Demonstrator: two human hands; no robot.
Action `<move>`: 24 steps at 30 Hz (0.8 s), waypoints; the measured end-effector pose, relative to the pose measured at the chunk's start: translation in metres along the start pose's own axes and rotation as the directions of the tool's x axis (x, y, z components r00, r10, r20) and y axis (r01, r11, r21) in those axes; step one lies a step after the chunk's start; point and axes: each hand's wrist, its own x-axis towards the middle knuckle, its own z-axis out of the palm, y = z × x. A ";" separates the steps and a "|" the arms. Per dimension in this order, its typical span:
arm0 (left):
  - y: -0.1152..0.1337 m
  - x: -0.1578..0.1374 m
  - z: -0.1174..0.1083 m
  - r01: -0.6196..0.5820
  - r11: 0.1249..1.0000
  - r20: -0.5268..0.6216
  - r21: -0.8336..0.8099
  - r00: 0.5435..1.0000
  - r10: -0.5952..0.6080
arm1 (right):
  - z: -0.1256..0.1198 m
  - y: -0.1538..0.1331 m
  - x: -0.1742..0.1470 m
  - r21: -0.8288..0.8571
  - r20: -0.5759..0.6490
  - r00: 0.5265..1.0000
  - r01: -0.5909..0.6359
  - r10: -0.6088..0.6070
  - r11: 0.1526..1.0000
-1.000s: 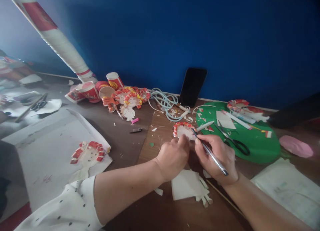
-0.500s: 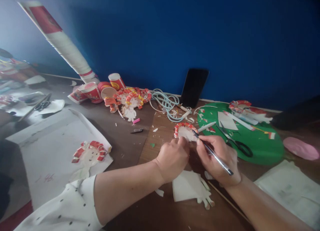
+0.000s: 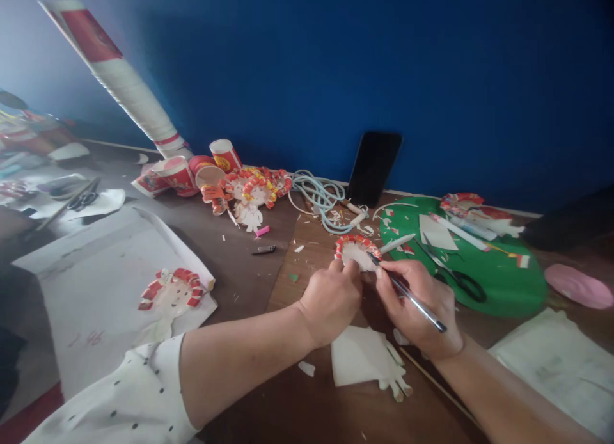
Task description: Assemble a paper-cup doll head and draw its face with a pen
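A round white paper cutout [image 3: 355,251] with a frilled red-and-yellow rim lies in front of me, partly covered by my hands. My left hand [image 3: 332,298] is closed at its lower edge, fingers curled down on the paper; the fingertips are hidden. In my right hand [image 3: 422,303] is a pen [image 3: 416,303], pinched like for writing, its tip at the right side of the white face. Below my hands a white paper piece with a cut-out hand shape [image 3: 362,361] rests on the brown table.
Scissors [image 3: 463,281] and paper scraps lie on a green round mat [image 3: 508,284] at right. A phone [image 3: 374,167] leans on the blue wall beside a coiled cable [image 3: 319,194]. Paper cups [image 3: 177,175] and a finished-looking frilled figure [image 3: 173,293] are at left.
The view has shifted very slightly. Both hands keep nearly the same place, with the pen tip still at the right side of the paper face.
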 end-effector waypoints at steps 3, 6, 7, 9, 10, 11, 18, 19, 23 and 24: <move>0.000 -0.001 0.000 -0.027 0.999 0.027 0.020 0.999 0.026 | -0.001 0.000 0.001 0.020 0.013 1.000 -0.026 0.025 0.999; 0.001 -0.002 -0.001 -0.037 0.999 0.053 0.029 0.998 0.036 | -0.002 -0.001 0.003 0.068 0.034 0.999 -0.030 0.028 0.997; 0.002 -0.002 -0.001 -0.039 0.999 0.055 0.031 0.998 0.038 | -0.002 -0.001 0.005 0.086 0.040 0.999 -0.037 0.034 0.996; 0.003 -0.003 0.001 -0.044 0.999 0.042 0.033 0.998 0.042 | -0.003 -0.001 0.007 0.111 0.050 0.997 -0.066 0.061 0.992; 0.003 -0.003 0.002 -0.044 0.999 0.030 0.032 0.999 0.043 | -0.003 -0.001 0.008 0.116 0.052 0.996 -0.085 0.079 0.990; 0.004 -0.003 0.003 -0.043 0.999 0.017 0.031 0.999 0.042 | -0.002 -0.002 0.009 0.117 0.050 0.994 -0.103 0.098 0.988; 0.002 -0.001 0.008 -0.086 0.996 -0.086 0.010 0.993 0.086 | 0.002 0.000 0.013 0.115 0.047 0.979 -0.200 0.196 0.973; 0.002 -0.001 0.008 -0.095 0.995 -0.094 0.009 0.991 0.095 | 0.001 0.000 0.014 0.117 0.046 0.979 -0.205 0.201 0.972; 0.001 -0.001 0.007 -0.117 0.993 -0.104 0.004 0.988 0.116 | -0.005 -0.003 0.019 0.144 0.049 0.978 -0.206 0.201 0.968; 0.001 -0.001 0.008 -0.116 0.993 -0.105 0.004 0.988 0.116 | -0.007 -0.005 0.022 0.151 0.053 0.978 -0.207 0.201 0.967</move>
